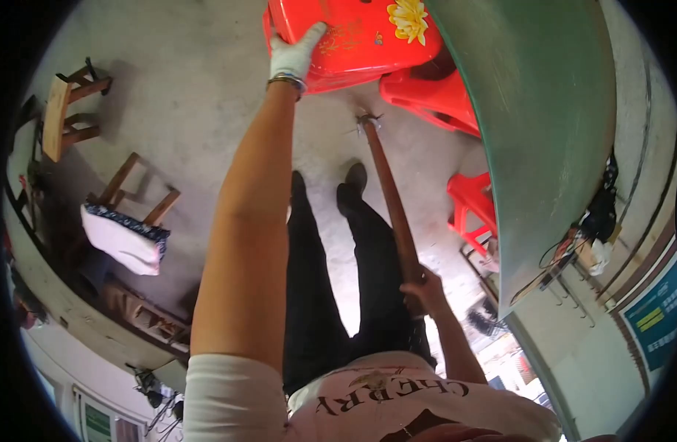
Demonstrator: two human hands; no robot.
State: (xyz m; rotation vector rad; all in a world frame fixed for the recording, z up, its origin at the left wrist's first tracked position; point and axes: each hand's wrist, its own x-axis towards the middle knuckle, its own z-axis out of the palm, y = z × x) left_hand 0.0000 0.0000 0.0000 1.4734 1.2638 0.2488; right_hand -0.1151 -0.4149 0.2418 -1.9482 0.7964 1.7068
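Note:
My left hand (293, 56), in a white glove with a bracelet at the wrist, grips the near left edge of a red plastic stool (357, 44). Its thumb lies across the top, and its other fingers are partly hidden by the side. A yellow flower decorates the stool's top. Down by my right hip, my bare right hand (425, 289) is wrapped round a long brown stick (391, 193). That stick slants away to the floor, where its far end carries a pale wrapping with thin spiky bits.
Right of me stands a green-topped table (545, 110), with a red stool (434, 99) and another red stool (475, 210) partly under it. At left are a wooden stool (56, 118) and a cushioned stool (125, 239). Concrete floor (198, 81) lies between.

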